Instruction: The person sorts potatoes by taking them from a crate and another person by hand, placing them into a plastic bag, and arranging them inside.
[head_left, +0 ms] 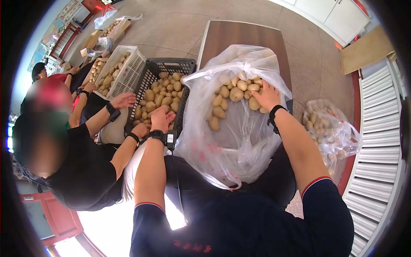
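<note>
A large clear plastic bag (239, 158) lies open in front of me, with many potatoes (236, 94) inside toward its far side. My right hand (266, 96) reaches into the bag, its spread fingers resting on potatoes at the right. Over the near part of the black crate (169, 64), my left hand (162, 120) is palm up with its fingers apart and nothing visible in it. Potatoes (165, 92) fill much of that crate. A co-worker's hands reach to the crate's left side, close to my left hand.
A brown tabletop (239, 32) extends beyond the bag. A white crate (133, 64) of potatoes stands left of the black one. Bagged potatoes (321, 122) lie on the floor at right, near a white radiator (376, 150). Co-workers sit at left.
</note>
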Motion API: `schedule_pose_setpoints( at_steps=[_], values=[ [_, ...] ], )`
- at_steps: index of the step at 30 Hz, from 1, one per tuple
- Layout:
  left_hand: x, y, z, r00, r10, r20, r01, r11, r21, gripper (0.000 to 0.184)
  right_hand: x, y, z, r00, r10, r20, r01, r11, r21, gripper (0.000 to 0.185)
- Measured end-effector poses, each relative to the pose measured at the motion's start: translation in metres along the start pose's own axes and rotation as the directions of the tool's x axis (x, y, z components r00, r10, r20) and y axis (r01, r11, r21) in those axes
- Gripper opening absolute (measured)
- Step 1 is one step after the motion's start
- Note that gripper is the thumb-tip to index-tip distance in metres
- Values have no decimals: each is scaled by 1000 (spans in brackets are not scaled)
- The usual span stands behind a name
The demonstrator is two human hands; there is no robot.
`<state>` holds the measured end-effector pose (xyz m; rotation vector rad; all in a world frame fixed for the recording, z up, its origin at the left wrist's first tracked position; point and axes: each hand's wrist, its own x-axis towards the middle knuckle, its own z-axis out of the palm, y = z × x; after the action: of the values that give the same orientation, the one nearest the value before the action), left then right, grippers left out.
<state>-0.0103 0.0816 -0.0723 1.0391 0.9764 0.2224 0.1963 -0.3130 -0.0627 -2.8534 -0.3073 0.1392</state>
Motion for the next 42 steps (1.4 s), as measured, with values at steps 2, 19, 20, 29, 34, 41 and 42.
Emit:
schedule_pose_setpoints(
  at_steps=[2,19,20,29,34,41,42],
  values=[
    [-2,0,4,1000,18,1,-18,1000,-3,24,-3,-8,-12,997,44,58,-45,999,23,82],
    [-18,7,33,999,47,14,-47,999,25,30,-27,12,41,979,-185,-82,202,898,390,71],
    [-19,7,35,999,38,15,-38,999,34,30,-31,12,44,976,-197,-97,219,912,346,70],
    [-27,5,45,996,41,81,-53,988,148,33,-80,-3,50,948,-253,-195,304,903,306,60],
    [-47,7,58,985,81,153,-113,970,214,34,-101,-10,61,932,-295,-212,340,914,221,55],
    [-65,7,67,957,33,287,-138,925,353,34,-115,-20,57,961,-241,-133,267,936,228,59],
    [-67,8,68,953,37,300,-152,916,372,34,-115,-22,54,962,-236,-139,264,933,244,60]
  ],
)
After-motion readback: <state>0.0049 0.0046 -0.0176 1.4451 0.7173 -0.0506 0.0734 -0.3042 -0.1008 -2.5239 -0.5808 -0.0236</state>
